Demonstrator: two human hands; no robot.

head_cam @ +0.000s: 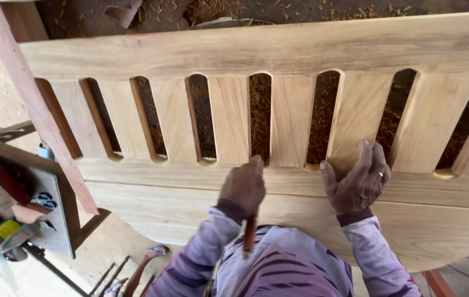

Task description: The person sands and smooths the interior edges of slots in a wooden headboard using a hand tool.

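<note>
Slatted wooden panel [278,118], pale unfinished timber, broad top rail, row of upright slats with round-ended slots between, wide lower rail with a curved bottom edge; it fills most of the view, lying directly under both hands. Left hand [243,186]: closed around a red-handled tool [250,234], fist resting on the lower rail at the foot of a central slot, working end hidden. Right hand [358,181]: open, fingers spread flat against a slat and the lower rail, ring on one finger, holding nothing. Both sleeves pale purple. Ground below: sandy earth with wood shavings showing through the slots. At left: reddish timber strip [36,104] leaning diagonally, and a workbench [53,209] carrying a yellow-green object.
</note>
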